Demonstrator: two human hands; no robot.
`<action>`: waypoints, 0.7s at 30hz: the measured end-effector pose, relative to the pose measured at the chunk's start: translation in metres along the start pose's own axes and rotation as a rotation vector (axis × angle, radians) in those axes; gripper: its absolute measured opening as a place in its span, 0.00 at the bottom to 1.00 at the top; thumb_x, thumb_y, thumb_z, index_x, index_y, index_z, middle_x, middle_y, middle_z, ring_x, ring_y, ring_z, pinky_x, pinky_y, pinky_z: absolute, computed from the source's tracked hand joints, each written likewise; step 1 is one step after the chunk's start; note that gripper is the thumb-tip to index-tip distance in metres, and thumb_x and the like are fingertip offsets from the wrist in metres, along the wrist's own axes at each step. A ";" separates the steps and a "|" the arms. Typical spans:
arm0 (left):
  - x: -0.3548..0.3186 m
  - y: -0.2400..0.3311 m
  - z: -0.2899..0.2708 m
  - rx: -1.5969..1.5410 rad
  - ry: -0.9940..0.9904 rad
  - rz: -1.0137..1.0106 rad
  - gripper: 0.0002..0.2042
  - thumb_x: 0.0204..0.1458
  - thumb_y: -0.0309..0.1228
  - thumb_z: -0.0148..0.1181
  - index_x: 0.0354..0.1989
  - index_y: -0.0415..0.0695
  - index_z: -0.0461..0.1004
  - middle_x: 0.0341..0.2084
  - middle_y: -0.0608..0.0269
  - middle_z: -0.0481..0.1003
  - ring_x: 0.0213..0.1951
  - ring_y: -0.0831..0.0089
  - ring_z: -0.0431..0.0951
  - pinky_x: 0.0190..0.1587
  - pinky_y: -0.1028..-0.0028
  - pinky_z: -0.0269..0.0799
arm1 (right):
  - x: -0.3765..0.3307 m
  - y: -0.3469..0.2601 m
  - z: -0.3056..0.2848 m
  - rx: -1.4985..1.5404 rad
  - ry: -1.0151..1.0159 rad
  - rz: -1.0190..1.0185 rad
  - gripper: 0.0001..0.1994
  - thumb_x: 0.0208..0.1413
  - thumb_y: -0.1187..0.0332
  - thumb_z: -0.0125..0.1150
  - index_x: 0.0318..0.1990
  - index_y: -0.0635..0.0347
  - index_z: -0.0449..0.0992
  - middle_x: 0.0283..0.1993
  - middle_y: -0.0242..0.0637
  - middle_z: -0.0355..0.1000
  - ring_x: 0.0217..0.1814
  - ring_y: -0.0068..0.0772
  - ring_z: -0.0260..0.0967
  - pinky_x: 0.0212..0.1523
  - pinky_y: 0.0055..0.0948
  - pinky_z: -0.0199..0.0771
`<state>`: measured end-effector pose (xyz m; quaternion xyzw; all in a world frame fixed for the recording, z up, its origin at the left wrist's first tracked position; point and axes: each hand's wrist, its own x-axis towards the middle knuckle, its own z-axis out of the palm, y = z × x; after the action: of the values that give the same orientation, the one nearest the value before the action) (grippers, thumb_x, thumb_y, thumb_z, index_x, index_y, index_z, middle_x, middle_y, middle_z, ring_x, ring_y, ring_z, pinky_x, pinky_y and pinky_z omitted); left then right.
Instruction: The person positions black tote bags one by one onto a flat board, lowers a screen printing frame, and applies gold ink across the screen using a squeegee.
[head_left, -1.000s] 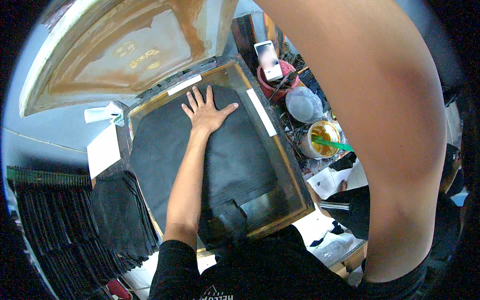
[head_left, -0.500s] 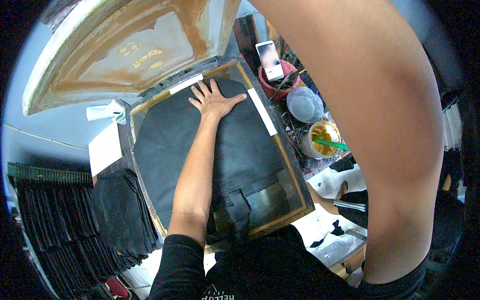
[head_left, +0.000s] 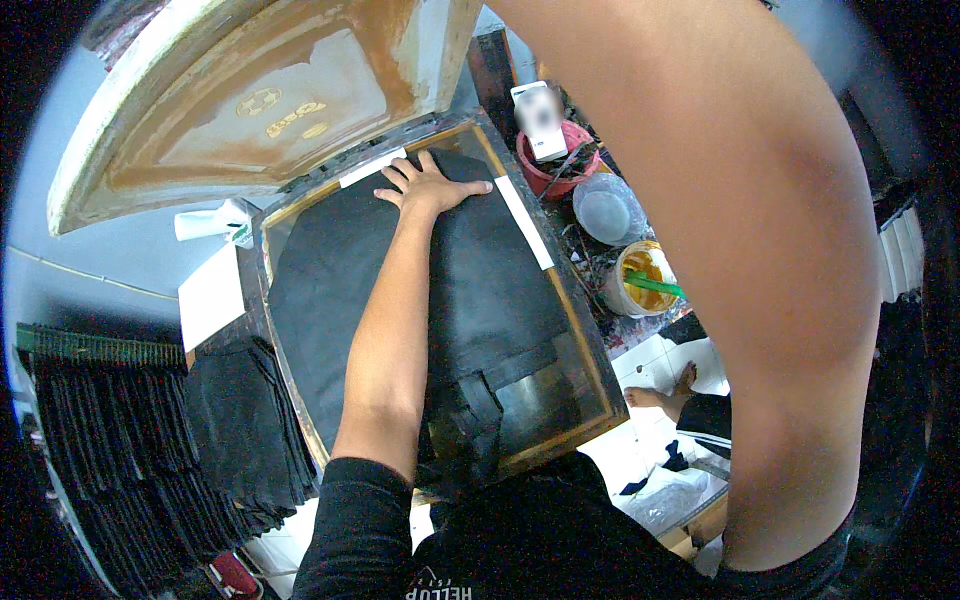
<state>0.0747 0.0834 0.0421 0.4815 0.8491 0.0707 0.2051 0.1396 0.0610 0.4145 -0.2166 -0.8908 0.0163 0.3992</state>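
At the far left we record a hanging stack of black pieces. To its right, a smaller black stack droops beside the board's left edge, toward the near corner. Farther up that edge lies a white card, and beyond it, near the far-left corner, a white wrapper. The screen stands tilted up behind the board's far edge, its mesh smeared brown and bearing pale shapes.

The board has a wooden rim. On it lies the black cloth, covering most of the surface and leaving a shiny patch bare toward the near-right corner. Near that patch a dark strap-like part lies folded over.

The left hand rests palm down on the cloth near the board's far edge, fingers spread and gripping nothing. The cloth lies directly under the fingers and extends back toward the person; we judge its long axis to run from far edge to near edge, roughly along the left forearm. The fingertips are just beside the far strip, the thumb just beside the right strip.

Off the board's right edge we note a red bucket with a phone propped on it, a clear tub, and a pot of mustard-coloured paste holding a green stick. Farther right is another person's bare foot.

The right arm rises past the upper edge of view; its hand is hidden, so we cannot tell its fingers' state. Of the two visible limbs, the left is nearer the cloth.
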 end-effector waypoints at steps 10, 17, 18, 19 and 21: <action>-0.120 -0.061 -0.093 -1.064 0.169 0.622 0.27 0.65 0.43 0.57 0.62 0.32 0.69 0.54 0.42 0.77 0.54 0.60 0.81 0.58 0.67 0.73 | -0.070 -0.035 -0.025 0.107 -0.217 0.150 0.15 0.54 0.67 0.61 0.41 0.73 0.82 0.44 0.63 0.78 0.48 0.57 0.78 0.51 0.44 0.78; -0.335 -0.194 -0.054 -1.440 0.329 0.377 0.26 0.61 0.50 0.61 0.50 0.36 0.71 0.29 0.51 0.79 0.23 0.67 0.77 0.23 0.70 0.73 | -0.256 -0.067 0.038 0.204 -0.148 0.150 0.14 0.58 0.61 0.62 0.47 0.60 0.76 0.40 0.49 0.77 0.42 0.55 0.76 0.42 0.50 0.74; -0.354 -0.203 -0.034 -1.579 0.254 0.221 0.14 0.57 0.35 0.68 0.39 0.34 0.77 0.24 0.49 0.81 0.20 0.69 0.79 0.23 0.73 0.74 | -0.278 -0.070 0.046 0.203 -0.214 0.126 0.14 0.57 0.62 0.62 0.46 0.60 0.75 0.41 0.48 0.77 0.44 0.53 0.75 0.44 0.49 0.74; -0.366 -0.214 -0.014 -1.514 0.191 0.070 0.10 0.58 0.32 0.66 0.32 0.36 0.79 0.22 0.51 0.82 0.18 0.73 0.78 0.22 0.77 0.72 | -0.297 -0.070 0.053 0.200 -0.278 0.109 0.14 0.57 0.64 0.62 0.46 0.60 0.75 0.42 0.46 0.76 0.45 0.52 0.75 0.46 0.47 0.73; -0.373 -0.227 0.022 -1.382 0.095 -0.154 0.09 0.57 0.32 0.67 0.31 0.38 0.80 0.21 0.56 0.81 0.15 0.80 0.72 0.19 0.80 0.64 | -0.329 -0.069 0.074 0.164 -0.376 0.068 0.12 0.55 0.66 0.63 0.44 0.60 0.73 0.41 0.43 0.75 0.47 0.50 0.74 0.47 0.46 0.72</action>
<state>0.0741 -0.3535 0.0544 0.1754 0.6494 0.6011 0.4315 0.2540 -0.1218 0.1459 -0.2067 -0.9374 0.1424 0.2415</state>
